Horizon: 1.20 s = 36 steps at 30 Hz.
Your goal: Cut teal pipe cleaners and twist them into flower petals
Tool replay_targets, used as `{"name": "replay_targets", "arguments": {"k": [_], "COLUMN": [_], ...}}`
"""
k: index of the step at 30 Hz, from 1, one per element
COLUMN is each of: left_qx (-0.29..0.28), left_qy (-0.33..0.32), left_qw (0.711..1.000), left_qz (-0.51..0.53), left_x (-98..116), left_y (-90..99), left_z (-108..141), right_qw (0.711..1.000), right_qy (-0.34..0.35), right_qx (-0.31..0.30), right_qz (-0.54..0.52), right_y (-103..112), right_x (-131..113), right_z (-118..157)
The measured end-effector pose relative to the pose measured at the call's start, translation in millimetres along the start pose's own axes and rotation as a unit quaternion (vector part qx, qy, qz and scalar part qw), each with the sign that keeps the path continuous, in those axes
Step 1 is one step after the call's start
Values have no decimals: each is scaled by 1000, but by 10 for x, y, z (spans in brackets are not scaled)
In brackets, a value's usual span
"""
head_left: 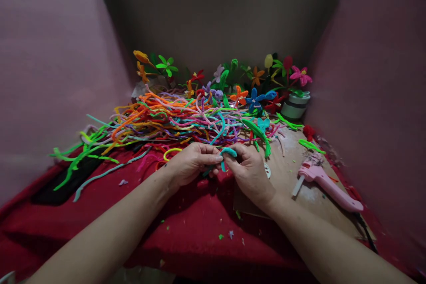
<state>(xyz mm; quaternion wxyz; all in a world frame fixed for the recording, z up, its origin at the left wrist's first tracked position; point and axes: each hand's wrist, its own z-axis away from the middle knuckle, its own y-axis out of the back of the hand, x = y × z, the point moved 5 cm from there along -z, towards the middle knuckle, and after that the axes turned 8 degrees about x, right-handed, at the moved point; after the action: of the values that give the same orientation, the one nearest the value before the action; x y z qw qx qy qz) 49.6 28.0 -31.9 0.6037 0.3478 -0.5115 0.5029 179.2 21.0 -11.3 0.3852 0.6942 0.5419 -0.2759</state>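
Note:
Both my hands meet over the front of the table around a turquoise pipe cleaner (229,151) bent into a small loop. My left hand (199,159) pinches it from the left between thumb and fingers. My right hand (249,168) grips the loop from the right, thumb pressed against the fingers. A light blue length rises behind the left fingertips toward the pile; whether it joins the held piece I cannot tell. Just beyond my hands lies a big heap of pipe cleaners (159,117) in many colours.
Finished pipe cleaner flowers, such as a blue flower (254,100), line the back beside a white pot (295,105). A pink glue gun (328,182) lies on a brown board (282,140) at right. Red cloth (196,222) covers the table, with scraps on it. Pink walls flank both sides.

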Motion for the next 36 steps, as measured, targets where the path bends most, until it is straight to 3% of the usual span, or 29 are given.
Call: {"name": "replay_targets", "arguments": {"k": [3, 5, 7, 9, 11, 12, 13, 14, 15, 16, 18, 20, 21, 22, 25, 28, 31, 36], "left_qx": [41, 95, 141, 158, 157, 156, 154, 154, 160, 168, 177, 168, 157, 156, 109, -15, -103, -159], "left_qy": [-81, -190, -324, -433, -493, -509, -518, -521, -519, -511, -459, -354, -288, -234, -65, 55, 78, 85], "left_qw": [988, 941, 835, 690, 560, 516, 490, 484, 502, 544, 691, 856, 917, 952, 991, 995, 984, 974], "left_qz": [-124, -265, -422, -558, -646, -672, -685, -686, -673, -644, -529, -336, -227, -120, 45, 84, 122, 138], "left_x": [88, 180, 267, 291, 264, 250, 241, 242, 259, 290, 362, 388, 369, 347, 184, 7, -43, -22], "left_y": [-2, -18, -91, -208, -305, -336, -355, -359, -348, -317, -197, -29, 49, 123, 222, 139, 33, -68], "left_z": [33, 76, 154, 242, 309, 332, 349, 359, 364, 361, 315, 223, 171, 128, 7, -37, -11, 75], "right_qw": [999, 998, 997, 996, 996, 995, 990, 978, 957, 931, 895, 896, 905, 916, 943, 957, 957, 955], "right_qy": [12, 2, -13, -30, -64, -93, -134, -183, -236, -282, -332, -322, -303, -281, -214, -174, -166, -158], "right_qx": [3, 6, 9, 13, 17, 14, 8, -3, -15, -25, -27, -17, -12, -12, -36, -63, -79, -89], "right_qz": [45, 67, 79, 81, 53, 17, -36, -101, -169, -228, -298, -305, -298, -288, -252, -224, -223, -233], "right_y": [-3, -4, -5, -3, -6, -17, -37, -69, -107, -142, -177, -156, -134, -113, -68, -50, -59, -80], "right_x": [-20, -19, -16, -9, 22, 52, 91, 135, 178, 212, 243, 235, 220, 199, 125, 78, 73, 47], "right_z": [22, 37, 49, 49, 35, 25, 18, 16, 19, 26, 26, 2, -14, -27, -50, -54, -46, -36]}}
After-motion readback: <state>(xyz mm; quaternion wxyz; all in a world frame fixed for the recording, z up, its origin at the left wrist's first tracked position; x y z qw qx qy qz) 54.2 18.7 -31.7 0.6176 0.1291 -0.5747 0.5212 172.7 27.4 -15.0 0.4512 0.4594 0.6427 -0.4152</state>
